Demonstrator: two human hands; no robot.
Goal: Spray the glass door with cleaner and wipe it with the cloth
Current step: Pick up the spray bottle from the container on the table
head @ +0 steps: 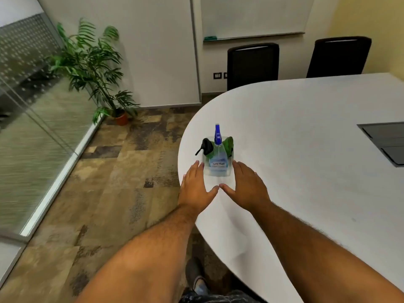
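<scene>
While both hands [196, 184] [247, 184] lie spread flat, empty, the blue-capped clear spray bottle [217, 154] stands before a green cloth [228, 145].

An office meeting room: conference table [306, 119], chairs [253, 64], whiteboard [253, 16].

White rounded desk [306, 132], clear tub [229, 171] near its edge holding spray bottle [218, 149], green cloth [228, 145], black tool [206, 146], left hand [196, 189] and right hand [248, 189] flat, spread, thumbs nearly touching, flanking tub, glass door [32, 127] left, potted plant [98, 68] beyond.
</scene>
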